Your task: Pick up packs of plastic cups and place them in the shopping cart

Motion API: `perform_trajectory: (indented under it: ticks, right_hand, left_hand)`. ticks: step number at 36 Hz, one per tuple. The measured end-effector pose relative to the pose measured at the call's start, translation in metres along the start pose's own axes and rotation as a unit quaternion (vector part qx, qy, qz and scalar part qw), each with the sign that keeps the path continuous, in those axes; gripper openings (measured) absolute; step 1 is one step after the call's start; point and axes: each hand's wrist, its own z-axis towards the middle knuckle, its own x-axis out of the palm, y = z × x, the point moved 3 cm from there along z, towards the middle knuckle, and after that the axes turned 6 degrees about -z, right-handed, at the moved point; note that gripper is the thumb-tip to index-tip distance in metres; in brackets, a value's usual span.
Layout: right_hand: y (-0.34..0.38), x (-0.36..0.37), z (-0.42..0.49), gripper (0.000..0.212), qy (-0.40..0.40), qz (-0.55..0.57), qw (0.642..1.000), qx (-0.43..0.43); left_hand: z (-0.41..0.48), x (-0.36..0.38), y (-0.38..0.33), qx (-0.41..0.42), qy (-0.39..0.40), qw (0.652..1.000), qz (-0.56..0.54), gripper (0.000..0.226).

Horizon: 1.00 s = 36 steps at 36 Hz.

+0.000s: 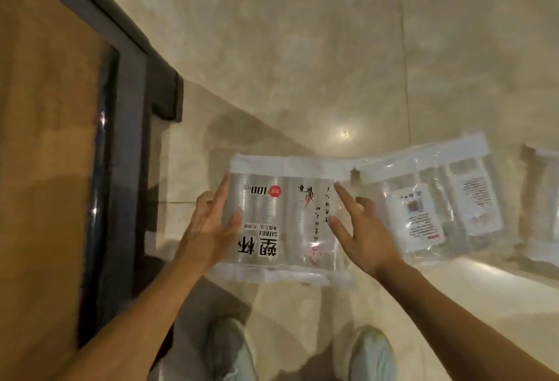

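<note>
Between the two hands, a clear pack of plastic cups (281,220) is held flat above the floor (302,48), near the person's shoes (233,347).
Left hand (208,226) grips the pack's left edge, thumb on top; right hand (363,229) only touches its right side with straight, spread fingers. That one-sided hold on slick film could let the pack tip or slide down, or knock the second pack (429,196) lying just to the right.
</note>
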Motion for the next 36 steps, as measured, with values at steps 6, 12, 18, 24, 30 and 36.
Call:
perform_trajectory:
  ticks: [6,12,18,24,30,36]
  right_hand:
    - [-0.019,0.046,0.020,0.071,-0.010,0.037,0.999,-0.013]
    - [-0.008,0.023,0.010,0.067,-0.048,0.047,0.997,-0.030]
    - [0.049,-0.086,-0.042,0.065,-0.073,0.081,0.993,-0.045]
    - [0.112,-0.267,-0.122,0.059,-0.125,0.077,0.989,-0.027]
    - [0.178,-0.482,-0.237,0.056,-0.185,0.090,0.978,-0.040]
    - [0.224,-0.668,-0.378,0.056,-0.257,0.090,0.961,-0.044]
  left_hand:
    - [0.019,0.038,0.042,-0.001,0.044,0.996,-0.080,0.070]
    - [0.005,0.018,0.019,-0.004,0.029,0.997,-0.076,0.072]
    - [-0.043,-0.048,-0.070,0.028,-0.010,0.998,-0.057,0.069]
    - [-0.118,-0.143,-0.235,0.115,0.010,0.991,-0.064,0.066]
    - [-0.221,-0.252,-0.429,0.191,0.007,0.981,-0.034,0.062]
    - [-0.349,-0.332,-0.605,0.285,0.004,0.958,-0.039,0.064]
